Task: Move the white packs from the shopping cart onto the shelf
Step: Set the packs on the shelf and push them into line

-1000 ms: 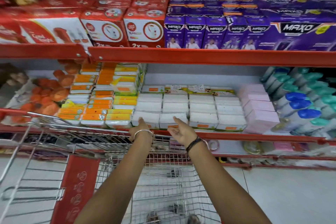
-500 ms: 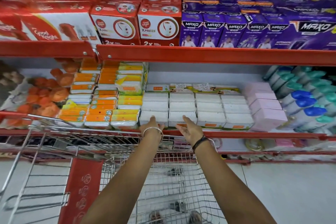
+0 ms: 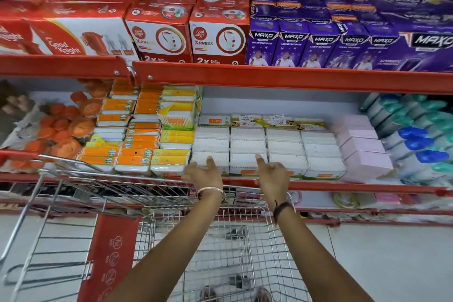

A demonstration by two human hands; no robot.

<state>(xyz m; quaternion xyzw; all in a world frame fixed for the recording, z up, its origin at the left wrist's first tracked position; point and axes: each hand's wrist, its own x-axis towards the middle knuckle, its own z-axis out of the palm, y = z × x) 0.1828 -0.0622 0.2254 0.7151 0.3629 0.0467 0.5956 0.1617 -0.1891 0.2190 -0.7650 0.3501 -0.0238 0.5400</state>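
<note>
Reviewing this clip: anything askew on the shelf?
One yellow-trimmed pack sits tilted atop the orange and yellow stacks, unlike the flat ones. The white packs lie in even rows.

Access above white packs: clear.
Open gap between white packs (image 3: pixel 267 147) and upper shelf rail (image 3: pixel 291 78); orange packs (image 3: pixel 149 127) wall the left, pink boxes (image 3: pixel 362 147) the right. Shopping cart (image 3: pixel 220 252) rim fronts the shelf edge.
</note>
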